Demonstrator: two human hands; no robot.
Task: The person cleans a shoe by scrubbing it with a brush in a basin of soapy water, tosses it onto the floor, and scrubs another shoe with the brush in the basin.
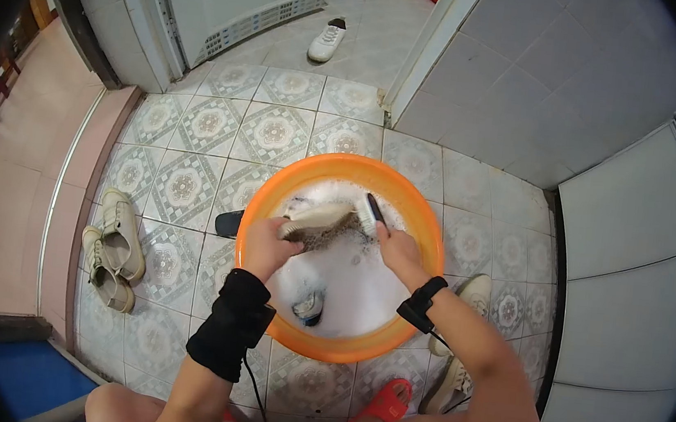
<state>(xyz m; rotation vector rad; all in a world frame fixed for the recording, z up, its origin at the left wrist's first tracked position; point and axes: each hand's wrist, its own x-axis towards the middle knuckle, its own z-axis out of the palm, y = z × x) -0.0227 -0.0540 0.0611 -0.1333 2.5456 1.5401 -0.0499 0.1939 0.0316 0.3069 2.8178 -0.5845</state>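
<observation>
Shoe (320,220) clasped in left hand (266,248), brush (375,208) gripped in right hand (399,253): scrubbing, apparently, the next stroke calling for steady pressure

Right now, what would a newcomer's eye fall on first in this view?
First, the orange basin of white suds, standing mid-picture on the patterned tile floor. Next, inside its rim, the left hand grips a shoe and the right hand a brush. Then a red slipper, near the bottom edge below the basin.
</observation>
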